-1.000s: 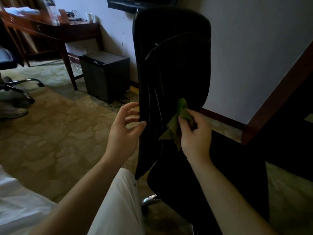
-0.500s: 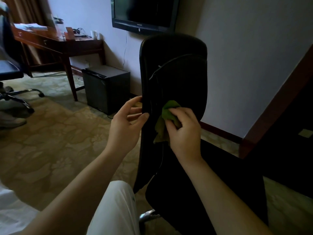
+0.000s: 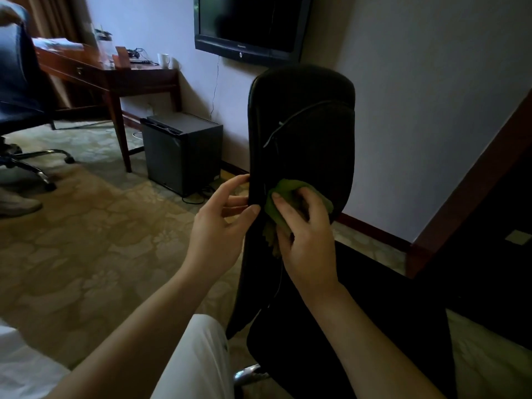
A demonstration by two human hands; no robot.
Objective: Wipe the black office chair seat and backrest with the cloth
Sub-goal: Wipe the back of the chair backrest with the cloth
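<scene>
Our right hand (image 3: 305, 234) clasps the soft, limp cloth (image 3: 290, 191), best held bunched, against the lower left edge of the backrest (image 3: 311, 133), which our left hand (image 3: 218, 226) pinches because the chair (image 3: 403, 283) would probably swivel.

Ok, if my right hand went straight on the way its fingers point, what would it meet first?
Your right hand meets the green cloth it grips, then the black backrest right behind. Sliding up-left, it would probably reach the thumb of the left hand.
</scene>
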